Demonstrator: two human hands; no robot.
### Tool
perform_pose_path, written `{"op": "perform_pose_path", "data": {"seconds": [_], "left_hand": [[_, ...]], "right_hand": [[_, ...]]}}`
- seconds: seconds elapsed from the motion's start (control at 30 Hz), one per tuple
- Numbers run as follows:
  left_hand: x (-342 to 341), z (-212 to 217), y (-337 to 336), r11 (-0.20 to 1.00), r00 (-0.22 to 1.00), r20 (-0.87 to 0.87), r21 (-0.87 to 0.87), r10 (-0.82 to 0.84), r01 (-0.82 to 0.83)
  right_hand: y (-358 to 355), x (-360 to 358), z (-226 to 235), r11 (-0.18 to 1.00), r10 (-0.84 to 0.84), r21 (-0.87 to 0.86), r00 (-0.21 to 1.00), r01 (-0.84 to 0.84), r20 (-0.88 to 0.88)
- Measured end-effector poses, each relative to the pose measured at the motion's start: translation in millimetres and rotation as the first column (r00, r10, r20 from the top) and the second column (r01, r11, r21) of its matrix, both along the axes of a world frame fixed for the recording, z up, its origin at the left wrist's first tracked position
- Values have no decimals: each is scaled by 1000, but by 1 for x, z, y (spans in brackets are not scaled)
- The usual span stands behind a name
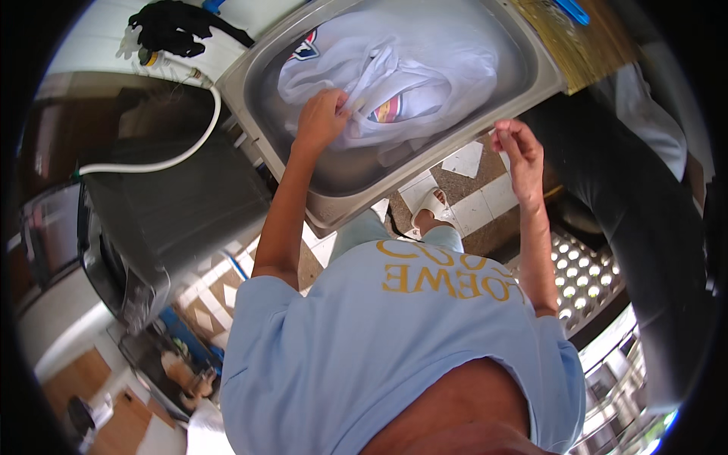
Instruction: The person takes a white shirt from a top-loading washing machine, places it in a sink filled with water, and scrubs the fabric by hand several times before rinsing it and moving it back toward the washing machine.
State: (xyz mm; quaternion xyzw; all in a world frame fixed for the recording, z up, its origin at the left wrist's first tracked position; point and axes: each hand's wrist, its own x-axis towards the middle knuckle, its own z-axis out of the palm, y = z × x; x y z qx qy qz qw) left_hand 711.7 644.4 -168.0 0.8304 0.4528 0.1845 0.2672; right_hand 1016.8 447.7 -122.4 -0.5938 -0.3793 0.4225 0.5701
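Left hand [322, 121] on white cloth [444, 64], in metal basin [425, 164] — right hand [520, 155] alongside

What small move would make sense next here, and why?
Probably bring the right hand in to the wet white cloth: it sits at the metal basin's near rim, while only the left hand is at the cloth.

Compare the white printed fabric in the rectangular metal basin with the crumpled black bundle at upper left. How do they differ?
The white printed fabric carries coloured prints; the crumpled black bundle shows none. The fabric spreads wider than the bundle. The fabric lies in the rectangular metal basin, the left hand touching it; the bundle sits apart on a white surface. Both are crumpled.
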Motion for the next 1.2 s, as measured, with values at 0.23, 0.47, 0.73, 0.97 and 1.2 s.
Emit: {"op": "perform_pose_path", "data": {"seconds": [0.23, 0.47, 0.73, 0.97, 1.2], "left_hand": [[-7, 1, -9, 925, 978, 14, -327, 210, -194], [-6, 23, 12, 733, 786, 506, -673, 356, 101], [8, 46, 47, 649, 752, 531, -738, 391, 184], [55, 72, 86, 638, 615, 699, -668, 364, 382], [129, 64, 110, 595, 672, 645, -716, 363, 365]], "right_hand": [[161, -23, 0, 740, 590, 142, 736, -657, 333], [272, -79, -34, 370, 776, 35, 330, -928, 537], [291, -46, 19, 388, 905, -113, 401, -915, -139], [297, 2, 50, 493, 816, -109, 502, -863, -289], [298, 73, 9, 632, 710, 1, 579, -775, -400]]}}
